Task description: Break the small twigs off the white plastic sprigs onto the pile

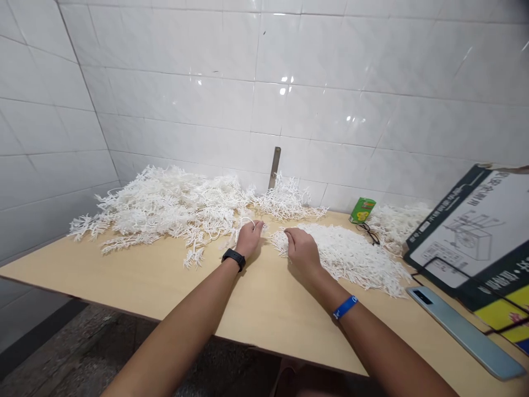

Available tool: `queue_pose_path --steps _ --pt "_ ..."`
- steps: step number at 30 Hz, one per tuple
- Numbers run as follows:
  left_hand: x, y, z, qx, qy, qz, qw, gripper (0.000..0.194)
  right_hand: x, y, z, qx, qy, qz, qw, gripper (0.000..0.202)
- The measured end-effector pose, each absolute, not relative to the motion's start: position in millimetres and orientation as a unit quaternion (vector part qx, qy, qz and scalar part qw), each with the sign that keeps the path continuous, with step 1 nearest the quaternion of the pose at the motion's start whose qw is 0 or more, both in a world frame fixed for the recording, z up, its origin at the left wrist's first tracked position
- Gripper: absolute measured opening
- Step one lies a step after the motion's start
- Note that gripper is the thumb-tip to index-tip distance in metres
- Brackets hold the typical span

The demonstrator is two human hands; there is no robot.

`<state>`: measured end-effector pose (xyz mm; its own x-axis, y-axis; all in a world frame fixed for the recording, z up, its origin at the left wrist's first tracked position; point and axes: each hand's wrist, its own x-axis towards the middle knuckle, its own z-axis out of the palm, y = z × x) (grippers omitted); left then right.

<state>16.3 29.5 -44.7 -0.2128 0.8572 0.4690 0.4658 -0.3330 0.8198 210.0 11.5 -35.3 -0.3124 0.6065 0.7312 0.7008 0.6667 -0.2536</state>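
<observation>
My left hand (249, 238), with a black band at its wrist, pinches a white branched plastic piece (244, 220) beside the left heap. Opposite it, a short gap away, my right hand (303, 249) has its fingers closed together; whatever they hold is hidden or too small to name. To the left spreads a large tangled heap of white branched plastic pieces (165, 201). A flatter pile of white thin pieces (351, 256) lies beside and behind my right hand. Against the wall is a smaller white clump (285, 199).
A green carton (362, 210) and a black cord (371, 234) are at the back right, near another white pile (399, 220). A large printed box (471, 231) leans at the right, with a light blue phone (467, 331) before it. A metal strip (274, 167) stands against the tiled wall.
</observation>
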Motion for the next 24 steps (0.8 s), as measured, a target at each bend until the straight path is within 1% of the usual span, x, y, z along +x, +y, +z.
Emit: queue_pose_path --steps 3,4,6,7,10,12,15,19,24 --pt "27.5 26.6 -45.5 0.621 0.527 0.547 0.194 0.043 211.8 19.5 -38.2 -0.442 -0.801 -0.039 0.402 0.038" --pt "30.8 25.4 -45.4 0.628 0.515 0.547 0.203 0.043 211.2 19.8 -38.4 -0.442 -0.799 -0.020 0.407 0.036" --pt "35.3 22.9 -45.4 0.642 0.486 0.547 0.228 0.041 208.4 17.5 -37.5 -0.432 -0.794 0.042 0.426 0.023" --pt "36.5 21.9 -45.6 0.649 0.472 0.545 0.241 0.041 206.4 15.7 -36.8 -0.426 -0.791 0.078 0.432 0.022" --pt "38.0 20.2 -47.5 0.671 0.449 0.525 0.268 0.040 201.1 12.1 -36.3 -0.412 -0.795 0.157 0.416 0.032" --pt "39.1 20.2 -48.7 0.682 0.448 0.510 0.272 0.038 199.2 11.6 -38.4 -0.409 -0.802 0.167 0.401 0.037" --pt "41.7 20.0 -47.4 0.671 0.465 0.512 0.267 0.035 197.5 10.7 -42.7 -0.411 -0.816 0.128 0.387 0.042" --pt "45.1 17.1 -41.9 0.644 0.500 0.521 0.253 0.034 193.6 6.3 -45.8 -0.382 -0.844 0.038 0.374 0.040" --pt "46.5 18.8 -42.9 0.628 0.520 0.521 0.252 0.033 191.7 5.2 -46.5 -0.339 -0.865 -0.035 0.369 0.037"
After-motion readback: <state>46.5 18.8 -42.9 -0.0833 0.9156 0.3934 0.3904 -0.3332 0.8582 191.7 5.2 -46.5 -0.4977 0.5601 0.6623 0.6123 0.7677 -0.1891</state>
